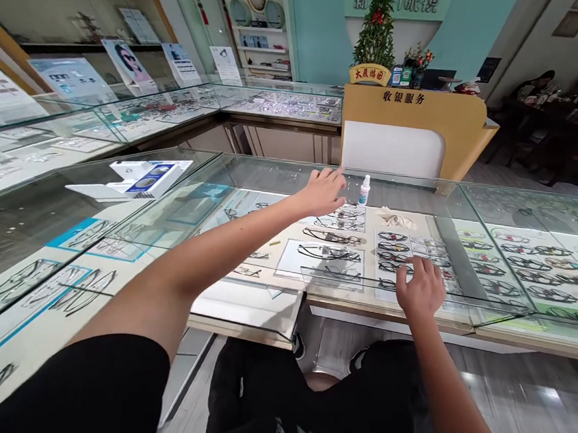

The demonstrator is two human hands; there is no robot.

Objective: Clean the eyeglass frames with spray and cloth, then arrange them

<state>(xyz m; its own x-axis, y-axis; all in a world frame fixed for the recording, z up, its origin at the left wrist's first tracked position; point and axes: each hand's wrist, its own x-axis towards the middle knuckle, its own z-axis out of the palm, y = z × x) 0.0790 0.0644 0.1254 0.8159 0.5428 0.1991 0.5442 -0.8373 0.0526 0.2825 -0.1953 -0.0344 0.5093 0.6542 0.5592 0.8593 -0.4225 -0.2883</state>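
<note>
My left hand (323, 191) reaches out over the glass display case (273, 168), palm down with fingers apart, holding nothing. To its right a small white spray bottle (364, 191) stands on the glass top, and a crumpled beige cloth (395, 218) lies a little nearer. My right hand (420, 287) is over the front part of the case, fingers spread and empty; whether it touches the glass I cannot tell. Beneath the glass, several pairs of eyeglasses (330, 253) are set out in rows on white panels. Part of the case's front stands pulled out as a drawer (252, 307).
A folded white and blue card box (146, 177) lies on the glass at the left. More glass cases with eyeglasses (536, 256) run to the right. Across the aisle is a yellow and white counter (392, 144) with a potted plant (375, 33). A person (537, 82) sits far right.
</note>
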